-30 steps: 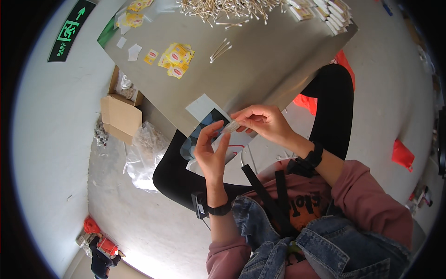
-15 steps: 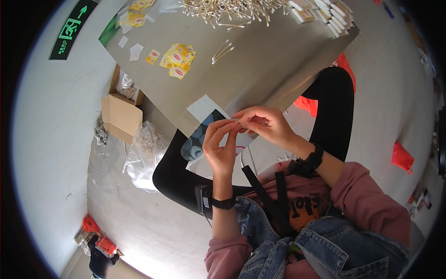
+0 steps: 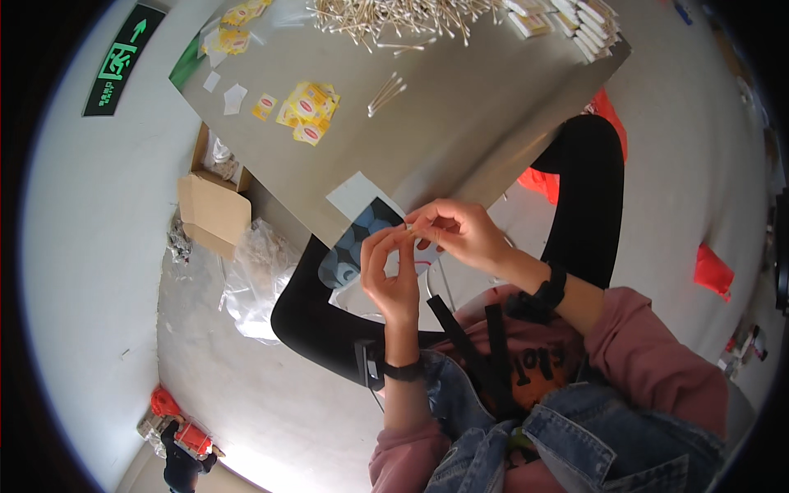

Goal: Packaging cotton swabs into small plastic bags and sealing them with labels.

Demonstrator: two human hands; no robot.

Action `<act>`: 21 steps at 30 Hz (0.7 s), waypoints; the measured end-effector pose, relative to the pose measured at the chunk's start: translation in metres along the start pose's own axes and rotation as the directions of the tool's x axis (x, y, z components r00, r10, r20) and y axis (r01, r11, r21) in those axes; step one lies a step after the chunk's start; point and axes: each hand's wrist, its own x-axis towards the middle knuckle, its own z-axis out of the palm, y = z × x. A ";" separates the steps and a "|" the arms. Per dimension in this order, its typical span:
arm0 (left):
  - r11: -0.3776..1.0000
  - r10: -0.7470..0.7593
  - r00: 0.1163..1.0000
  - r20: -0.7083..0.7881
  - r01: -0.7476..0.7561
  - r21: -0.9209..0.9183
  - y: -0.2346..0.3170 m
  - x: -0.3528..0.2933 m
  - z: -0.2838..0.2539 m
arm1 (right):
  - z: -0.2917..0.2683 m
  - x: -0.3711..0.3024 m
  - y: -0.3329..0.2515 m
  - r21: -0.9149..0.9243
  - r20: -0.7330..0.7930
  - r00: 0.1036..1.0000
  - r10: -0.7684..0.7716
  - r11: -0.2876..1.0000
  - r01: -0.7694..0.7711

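My left hand (image 3: 389, 275) and my right hand (image 3: 465, 234) meet fingertip to fingertip at the near corner of the metal table (image 3: 460, 115). Both are closed in a pinch; whatever lies between the fingers is too small and covered to name. Just past the left hand lie a dark blue hexagon-patterned sheet (image 3: 348, 254) and a white sheet (image 3: 353, 189). Farther up the table are a few loose cotton swabs (image 3: 386, 94) and a small heap of yellow cards (image 3: 309, 111). A large pile of cotton swabs (image 3: 403, 18) covers the far side.
White packs (image 3: 593, 31) are stacked at the far right of the table. An open cardboard box (image 3: 215, 209) and a clear plastic bag (image 3: 256, 283) stand on the left. Red bags (image 3: 542, 182) lie beyond my right leg. Another person (image 3: 182, 460) is at lower left.
Both hands have come slightly nearer to me, still touching at the fingertips. The right hand's fingers have curled more. The view has shifted a little; the things on the table stay put.
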 end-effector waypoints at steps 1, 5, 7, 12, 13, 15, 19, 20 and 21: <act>1.000 0.004 1.000 0.001 -0.004 0.003 0.000 0.002 -0.001 | 0.002 0.003 0.002 -0.009 -0.003 1.000 0.009 1.000 -0.009; 0.967 -0.231 0.969 0.083 0.238 -0.088 0.003 0.012 -0.004 | 0.001 0.011 0.001 0.044 0.035 0.991 0.129 0.990 -0.131; 0.953 -0.288 0.947 0.140 0.298 -0.057 0.006 0.008 -0.007 | -0.003 0.005 -0.005 0.052 0.046 0.988 0.145 0.988 -0.147; 0.938 -0.253 0.957 0.144 0.279 -0.206 0.004 0.000 -0.009 | -0.010 0.001 -0.006 0.044 0.102 0.981 0.164 0.985 -0.169; 0.938 -0.252 0.957 0.143 0.278 -0.208 0.002 -0.003 -0.010 | -0.010 0.000 -0.006 0.081 0.117 0.983 0.139 0.986 -0.149; 0.924 -0.247 0.957 0.152 0.279 -0.259 -0.006 -0.008 -0.011 | -0.011 -0.003 -0.002 0.115 0.132 0.985 0.114 0.985 -0.129; 0.917 -0.245 0.965 0.088 0.260 -0.303 -0.008 -0.012 -0.003 | -0.007 -0.008 0.001 0.061 0.058 0.998 0.018 0.998 -0.021; 0.954 -0.180 0.983 0.041 0.184 -0.238 -0.004 -0.013 -0.003 | -0.005 -0.009 0.000 0.025 0.029 0.999 -0.046 0.999 0.045; 0.980 -0.111 0.994 0.000 0.110 -0.166 -0.001 -0.015 -0.004 | -0.004 -0.010 0.003 0.025 0.031 0.999 -0.045 0.999 0.044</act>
